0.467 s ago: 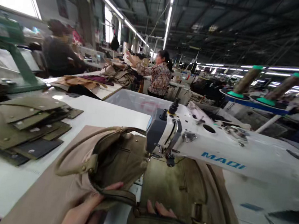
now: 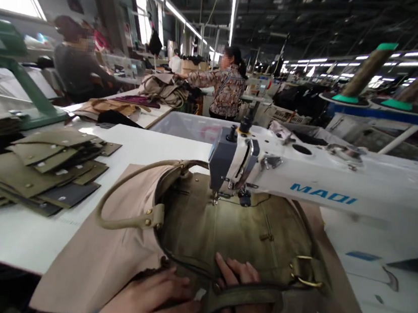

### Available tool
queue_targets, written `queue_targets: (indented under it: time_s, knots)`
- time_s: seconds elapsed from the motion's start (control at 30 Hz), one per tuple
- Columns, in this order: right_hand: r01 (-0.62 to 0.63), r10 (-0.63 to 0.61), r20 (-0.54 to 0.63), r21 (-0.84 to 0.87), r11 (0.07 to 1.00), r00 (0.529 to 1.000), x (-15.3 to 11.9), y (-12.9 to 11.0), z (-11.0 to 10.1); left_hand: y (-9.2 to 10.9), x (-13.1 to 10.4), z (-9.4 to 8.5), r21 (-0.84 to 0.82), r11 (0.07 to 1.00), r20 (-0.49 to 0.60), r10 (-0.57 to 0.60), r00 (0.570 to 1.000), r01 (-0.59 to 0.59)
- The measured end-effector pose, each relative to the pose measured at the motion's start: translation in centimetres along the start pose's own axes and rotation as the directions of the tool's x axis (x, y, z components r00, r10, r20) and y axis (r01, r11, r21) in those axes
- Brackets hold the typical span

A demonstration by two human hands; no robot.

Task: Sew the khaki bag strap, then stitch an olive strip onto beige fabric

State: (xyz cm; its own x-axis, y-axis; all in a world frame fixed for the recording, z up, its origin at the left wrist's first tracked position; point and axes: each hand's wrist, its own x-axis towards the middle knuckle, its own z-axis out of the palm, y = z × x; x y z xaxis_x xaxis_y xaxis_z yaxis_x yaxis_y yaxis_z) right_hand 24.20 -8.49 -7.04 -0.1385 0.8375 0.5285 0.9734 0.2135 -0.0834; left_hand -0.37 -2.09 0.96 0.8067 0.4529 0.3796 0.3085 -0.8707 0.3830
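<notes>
An olive-green handbag (image 2: 201,216) lies spread under the needle of a white sewing machine (image 2: 324,178), its beige lining fanned out at the left. One rolled handle (image 2: 109,223) loops to the left; a brass buckle (image 2: 307,271) sits at the right. At the near edge, my left hand (image 2: 157,297) is closed on the bag's fabric, fingers bent, beside a small white tag. To its right, my right hand (image 2: 242,277) reaches beneath a strap (image 2: 248,296), with its fingers stretched out flat on the olive panel. The strap hides part of that hand.
Stacked olive flap pieces (image 2: 47,172) with snaps lie on the white table (image 2: 11,244) at left. A green machine (image 2: 31,84) stands behind them. A clear plastic bin (image 2: 186,126) is beyond the sewing machine. Thread cones (image 2: 370,69) rise at right. Two people work farther back.
The bag's panel now lies flatter and wider, its gap under the needle closed over. My left hand has moved right, toward my right hand. The view has shifted slightly.
</notes>
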Motion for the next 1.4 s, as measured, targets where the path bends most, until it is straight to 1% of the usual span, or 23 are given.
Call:
queue_targets:
  time_s: [0.07, 0.13, 0.2, 0.27, 0.37, 0.53, 0.63, 0.67, 0.7, 0.77, 0.8, 0.83, 0.87, 0.9, 0.93, 1.0, 1.07, 1.1, 1.2, 1.23, 1.3, 1.4]
  knots:
    - [-0.029, 0.029, 0.053, -0.012, 1.0, 0.998, 0.0, -0.5, -0.9, 0.1, -0.2, 0.7, 0.047, 0.992, -0.027, 0.118, 0.993, -0.117]
    - [-0.128, 0.127, 0.068, 0.013, 0.992, 0.99, 0.1, -1.3, -1.4, -0.1, -0.5, 1.6, 0.1, 0.975, -0.091, 0.207, 0.974, -0.198]
    - [-0.226, 0.221, 0.079, 0.064, 0.972, 0.972, 0.2, -2.1, -1.6, -0.3, -0.8, 2.3, 0.137, 0.966, -0.128, 0.236, 0.963, -0.218]
    - [-0.264, 0.253, 0.101, 0.115, 0.958, 0.962, 0.3, -2.6, -1.6, -0.5, -1.0, 2.6, 0.158, 0.965, -0.115, 0.229, 0.966, -0.21]
    - [-0.27, 0.254, 0.116, 0.143, 0.952, 0.96, 0.3, -2.8, -1.7, -0.3, -1.1, 2.5, 0.18, 0.96, -0.096, 0.234, 0.967, -0.215]
    - [-0.253, 0.243, 0.092, 0.114, 0.961, 0.966, 0.4, -2.4, -1.8, 0.0, -0.8, 2.7, 0.208, 0.955, -0.118, 0.241, 0.963, -0.213]
    - [-0.162, 0.159, 0.076, 0.035, 0.986, 0.984, 0.4, -1.9, -1.9, 0.1, -0.8, 2.8, 0.209, 0.956, -0.126, 0.236, 0.964, -0.207]
    - [-0.127, 0.126, 0.074, 0.001, 0.992, 0.989, 0.4, -1.7, -1.9, 0.2, -0.8, 2.6, 0.21, 0.955, -0.114, 0.235, 0.965, -0.208]
    - [-0.094, 0.097, 0.073, -0.031, 0.995, 0.993, 0.4, -1.5, -1.9, 0.4, -0.6, 2.3, 0.21, 0.955, -0.07, 0.227, 0.971, -0.208]
    - [-0.061, 0.067, 0.07, -0.082, 0.995, 0.995, 0.2, -1.1, -2.0, 0.9, 0.0, 1.4, 0.202, 0.96, 0.077, 0.18, 0.981, -0.192]
    - [-0.053, 0.06, 0.062, -0.097, 0.994, 0.996, 0.0, -0.9, -2.0, 1.2, 0.4, 0.9, 0.21, 0.963, 0.173, 0.134, 0.976, -0.17]
    - [-0.029, 0.035, 0.055, -0.104, 0.994, 0.998, -0.1, -0.7, -2.1, 1.5, 1.0, 0.5, 0.229, 0.963, 0.266, 0.08, 0.961, -0.144]
    - [0.001, 0.004, 0.05, -0.101, 0.995, 0.999, -0.2, -0.5, -2.2, 1.8, 1.7, 0.1, 0.257, 0.959, 0.334, 0.029, 0.942, -0.12]
    - [0.032, -0.028, 0.051, -0.084, 0.996, 0.998, -0.3, -0.3, -2.3, 1.9, 2.4, -0.2, 0.281, 0.954, 0.376, -0.01, 0.927, -0.104]
    - [0.066, -0.063, 0.057, -0.055, 0.996, 0.996, -0.4, -0.1, -2.4, 1.9, 3.1, -0.4, 0.292, 0.951, 0.4, -0.026, 0.916, -0.1]
    - [0.102, -0.103, 0.076, 0.021, 0.995, 0.992, -0.5, 0.3, -2.6, 1.6, 4.4, -0.9, 0.266, 0.959, 0.408, -0.022, 0.913, -0.096]
    - [0.097, -0.104, 0.077, 0.096, 0.991, 0.992, -0.5, 0.6, -2.6, 0.8, 5.4, -1.5, 0.196, 0.975, 0.411, 0.015, 0.912, -0.104]
    - [0.091, -0.099, 0.068, 0.12, 0.989, 0.993, -0.5, 0.6, -2.5, 0.3, 5.7, -1.9, 0.162, 0.979, 0.424, 0.043, 0.904, -0.123]
    - [0.046, -0.052, 0.04, 0.137, 0.99, 0.998, -0.6, 0.5, -2.2, -1.3, 6.0, -2.7, 0.075, 0.977, 0.477, 0.14, 0.868, -0.199]
    - [0.038, -0.044, 0.038, 0.14, 0.989, 0.998, -0.6, 0.5, -2.1, -1.7, 5.9, -2.8, 0.058, 0.976, 0.478, 0.158, 0.864, -0.211]
    - [0.036, -0.042, 0.039, 0.147, 0.988, 0.998, -0.5, 0.5, -2.1, -2.4, 5.7, -2.6, 0.042, 0.977, 0.464, 0.164, 0.87, -0.207]
    - [0.078, -0.085, 0.054, 0.126, 0.989, 0.995, 0.1, 0.8, -2.2, -3.1, 5.7, -2.1, 0.04, 0.981, 0.463, 0.151, 0.873, -0.191]
